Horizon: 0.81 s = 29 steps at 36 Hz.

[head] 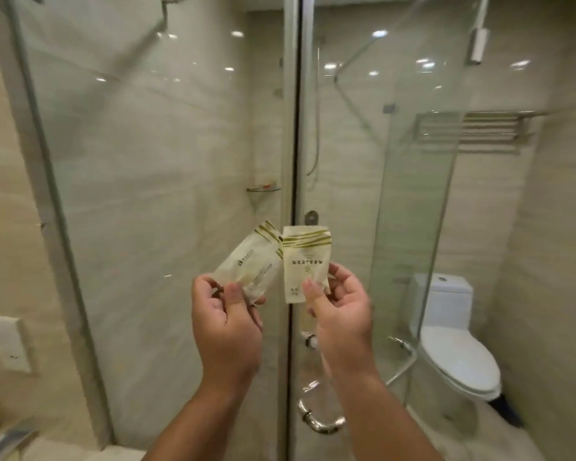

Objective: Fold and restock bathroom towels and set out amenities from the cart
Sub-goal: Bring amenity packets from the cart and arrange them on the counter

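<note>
Both my hands are raised in front of a glass shower enclosure, each holding a small cream amenity sachet with green stripes. My left hand pinches the lower end of the left sachet, which tilts up to the right. My right hand pinches the bottom of the right sachet, which stands nearly upright with printed text facing me. The upper corners of the two sachets meet or overlap. No towels or cart are in view.
The shower's glass door edge and metal frame run straight ahead, with a chrome door handle below my hands. An open glass panel angles right. A white toilet sits at right, a metal towel rack above it. A small corner shelf hangs inside the shower.
</note>
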Motion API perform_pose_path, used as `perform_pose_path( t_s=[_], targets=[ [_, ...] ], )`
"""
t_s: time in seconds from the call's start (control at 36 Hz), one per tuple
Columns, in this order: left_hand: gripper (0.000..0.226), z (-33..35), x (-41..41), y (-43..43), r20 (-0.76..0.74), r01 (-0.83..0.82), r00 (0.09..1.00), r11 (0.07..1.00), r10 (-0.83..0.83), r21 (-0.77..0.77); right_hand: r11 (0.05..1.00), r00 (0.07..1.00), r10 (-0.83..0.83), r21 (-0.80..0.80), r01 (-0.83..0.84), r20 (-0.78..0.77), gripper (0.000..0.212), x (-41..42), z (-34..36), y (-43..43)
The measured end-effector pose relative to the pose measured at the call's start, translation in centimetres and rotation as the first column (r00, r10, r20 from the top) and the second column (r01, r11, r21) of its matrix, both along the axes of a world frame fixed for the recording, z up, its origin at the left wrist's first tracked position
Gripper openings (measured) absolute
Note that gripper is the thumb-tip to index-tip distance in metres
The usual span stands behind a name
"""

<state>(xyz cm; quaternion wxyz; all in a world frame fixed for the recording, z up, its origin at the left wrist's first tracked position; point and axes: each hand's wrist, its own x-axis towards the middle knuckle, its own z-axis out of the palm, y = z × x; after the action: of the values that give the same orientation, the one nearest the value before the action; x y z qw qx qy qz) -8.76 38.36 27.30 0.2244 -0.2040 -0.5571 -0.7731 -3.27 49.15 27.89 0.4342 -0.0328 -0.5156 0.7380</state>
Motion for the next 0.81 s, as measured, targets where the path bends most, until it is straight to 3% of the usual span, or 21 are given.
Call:
perform_pose_path(
  t_s=[0.28,0.39,0.64,0.81],
  targets=[
    [0.017,1.1,12.0,17.2,-0.007,0.313,0.950,0.950,-0.313,0.019,0.960,0.953,-0.275,0.077,0.268,0.124,0.006,15.2,0.6,14.6],
    [0.016,0.9,17.0,23.7,-0.003,0.457,0.889,0.889,-0.457,0.023,0.906,0.895,-0.423,0.032,0.423,0.141,0.014,21.2,0.6,19.5],
    [0.019,0.0,29.4,36.9,0.020,0.730,0.684,0.684,-0.730,-0.011,0.696,0.693,-0.690,-0.073,0.715,0.208,0.014,34.8,-0.8,29.4],
    [0.017,-0.7,37.0,45.3,0.079,0.871,0.490,0.490,-0.868,-0.021,0.520,0.524,-0.817,-0.085,0.850,0.239,0.022,42.6,-1.5,35.6]
  ],
)
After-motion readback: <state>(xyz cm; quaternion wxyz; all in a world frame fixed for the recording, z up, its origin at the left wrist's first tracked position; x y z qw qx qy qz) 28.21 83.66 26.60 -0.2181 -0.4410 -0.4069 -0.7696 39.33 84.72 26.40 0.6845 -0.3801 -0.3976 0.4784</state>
